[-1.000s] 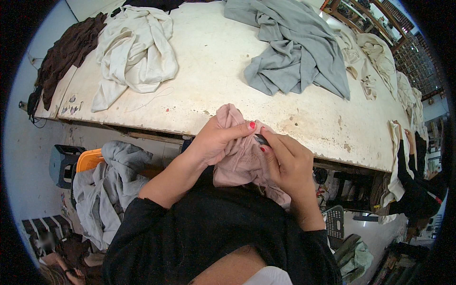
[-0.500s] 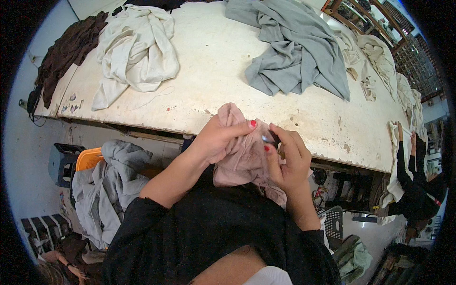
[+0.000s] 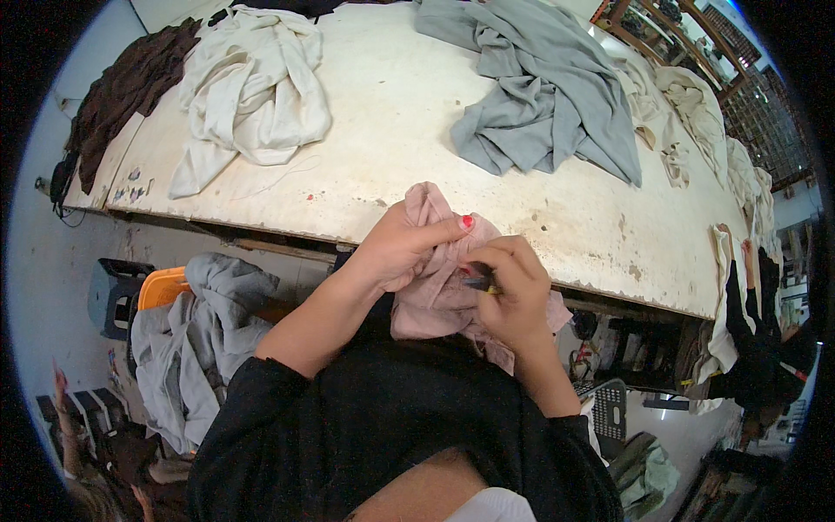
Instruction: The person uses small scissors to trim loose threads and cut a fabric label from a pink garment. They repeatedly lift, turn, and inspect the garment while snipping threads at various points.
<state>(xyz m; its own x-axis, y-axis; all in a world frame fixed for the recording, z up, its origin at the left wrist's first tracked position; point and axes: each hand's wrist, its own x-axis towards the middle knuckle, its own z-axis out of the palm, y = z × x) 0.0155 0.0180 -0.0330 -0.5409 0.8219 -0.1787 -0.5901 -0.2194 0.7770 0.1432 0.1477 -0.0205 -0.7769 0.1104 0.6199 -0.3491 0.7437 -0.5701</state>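
Gathered pink cloth (image 3: 426,311) hangs in front of my body at the table's near edge. My left hand (image 3: 402,248) is closed on its upper part, thumb pressed over the folds. Curled close against the cloth from the right, my right hand (image 3: 518,291) grips a small dark metal tool that looks like thread snips (image 3: 476,283). A bit of yellow shows beside it. Most of the tool is hidden by the fingers, so I cannot tell whether its blades are apart. The cloth's lower end drapes below and behind the right hand.
On the worn white table (image 3: 383,130) lie a cream cloth (image 3: 252,96), a grey-blue cloth (image 3: 557,104) and a dark brown cloth (image 3: 130,87). Grey cloth (image 3: 200,348) fills an orange container (image 3: 163,285) at left. Other people are at the lower left and the right (image 3: 757,348).
My right hand has moved left and turned inward, bringing the small tool against the pink cloth. The left hand holds nearly the same place. At lower left, another person's arm has risen.
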